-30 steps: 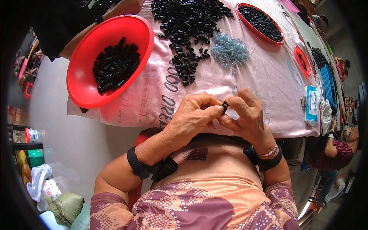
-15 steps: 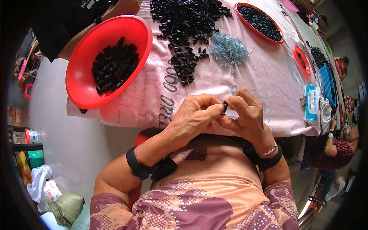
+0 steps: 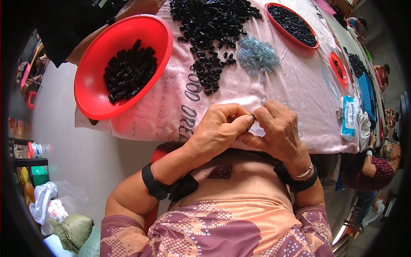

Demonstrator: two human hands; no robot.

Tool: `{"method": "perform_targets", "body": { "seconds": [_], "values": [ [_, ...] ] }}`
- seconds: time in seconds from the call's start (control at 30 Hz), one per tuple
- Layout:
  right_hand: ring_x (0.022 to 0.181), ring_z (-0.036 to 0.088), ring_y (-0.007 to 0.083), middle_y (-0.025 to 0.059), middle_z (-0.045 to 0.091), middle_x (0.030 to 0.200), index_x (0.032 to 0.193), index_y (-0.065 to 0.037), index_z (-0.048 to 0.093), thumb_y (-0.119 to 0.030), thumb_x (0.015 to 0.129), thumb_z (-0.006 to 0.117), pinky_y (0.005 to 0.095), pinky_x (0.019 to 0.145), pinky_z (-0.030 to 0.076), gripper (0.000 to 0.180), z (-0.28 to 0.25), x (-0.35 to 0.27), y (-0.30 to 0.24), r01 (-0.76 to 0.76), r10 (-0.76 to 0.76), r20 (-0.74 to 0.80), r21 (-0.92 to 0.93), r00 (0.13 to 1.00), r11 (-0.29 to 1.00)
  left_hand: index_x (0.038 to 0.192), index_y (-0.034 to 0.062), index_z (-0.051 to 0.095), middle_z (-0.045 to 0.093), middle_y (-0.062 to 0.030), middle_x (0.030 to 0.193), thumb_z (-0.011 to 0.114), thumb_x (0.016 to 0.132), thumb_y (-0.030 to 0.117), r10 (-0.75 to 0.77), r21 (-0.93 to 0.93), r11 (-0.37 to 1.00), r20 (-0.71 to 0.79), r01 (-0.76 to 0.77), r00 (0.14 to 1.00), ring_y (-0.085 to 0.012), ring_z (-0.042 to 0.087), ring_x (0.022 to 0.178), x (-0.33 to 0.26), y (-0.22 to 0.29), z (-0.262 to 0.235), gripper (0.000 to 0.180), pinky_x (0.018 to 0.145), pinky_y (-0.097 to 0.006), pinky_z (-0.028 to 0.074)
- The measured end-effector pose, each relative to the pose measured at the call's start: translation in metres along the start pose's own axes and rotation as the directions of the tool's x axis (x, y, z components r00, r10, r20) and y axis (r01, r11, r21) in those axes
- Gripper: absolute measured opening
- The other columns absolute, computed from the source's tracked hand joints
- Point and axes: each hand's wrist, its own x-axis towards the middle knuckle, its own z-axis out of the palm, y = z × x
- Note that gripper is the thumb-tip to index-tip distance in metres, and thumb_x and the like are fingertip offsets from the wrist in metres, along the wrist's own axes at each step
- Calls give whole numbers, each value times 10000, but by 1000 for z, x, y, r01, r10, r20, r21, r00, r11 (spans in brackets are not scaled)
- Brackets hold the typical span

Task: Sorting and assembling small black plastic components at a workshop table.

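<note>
Closely paired hands, left hand point(image 3: 220, 128) and right hand point(image 3: 276, 128) pinching small black piece point(image 3: 251, 121), red bowl point(image 3: 96, 92) left, loose black pile point(image 3: 212, 25) beyond

A pink printed cloth point(image 3: 274, 81) covers the worktop. On its left edge sits a red bowl point(image 3: 92, 92) holding black plastic pieces point(image 3: 128, 75). A loose heap of black pieces point(image 3: 209, 25) lies beside a tangle of small metal springs point(image 3: 257, 55). Farther right stand a red tray point(image 3: 293, 23) and a blue basket point(image 3: 367, 92).
</note>
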Motion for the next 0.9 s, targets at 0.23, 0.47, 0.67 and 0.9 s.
{"method": "perform_targets", "body": {
  "seconds": [0.23, 0.47, 0.67, 0.9],
  "values": [
    [598, 544, 253, 63, 496, 655, 746, -76, 541, -374, 734, 746, 384, 563, 416, 362, 3, -1, 3, 40, -41, -10, -69, 999, 997, 1010, 11, 661, 570, 61, 742, 578, 977, 243, -11, 69, 998, 1, 11, 1000, 8, 491, 625, 0, 0, 3, 248, 511, -146, 385],
    [558, 520, 251, 65, 466, 612, 658, -81, 481, -380, 731, 739, 380, 526, 402, 402, 3, -4, 9, 69, -70, -19, -54, 997, 996, 975, -13, 666, 592, 17, 791, 591, 964, 240, 42, 286, 955, 132, -79, 990, -34, 540, 727, 2, -2, -10, 264, 616, -193, 440],
    [543, 507, 271, 84, 450, 606, 656, -70, 462, -366, 758, 714, 391, 521, 404, 402, 5, -2, 11, 111, -111, -31, 17, 993, 994, 891, -45, 683, 593, -56, 787, 586, 895, 181, 72, 122, 989, 116, -87, 991, -103, 580, 716, 3, -6, -8, 246, 641, -265, 470],
    [559, 512, 295, 101, 451, 611, 671, -59, 453, -404, 790, 697, 404, 527, 413, 439, 10, -7, 15, 119, -118, -20, 84, 993, 989, 915, -20, 683, 522, 2, 841, 603, 947, 206, 35, 216, 975, 102, -57, 994, -52, 519, 731, 0, 0, -6, 242, 611, -213, 435]
  ]
}}
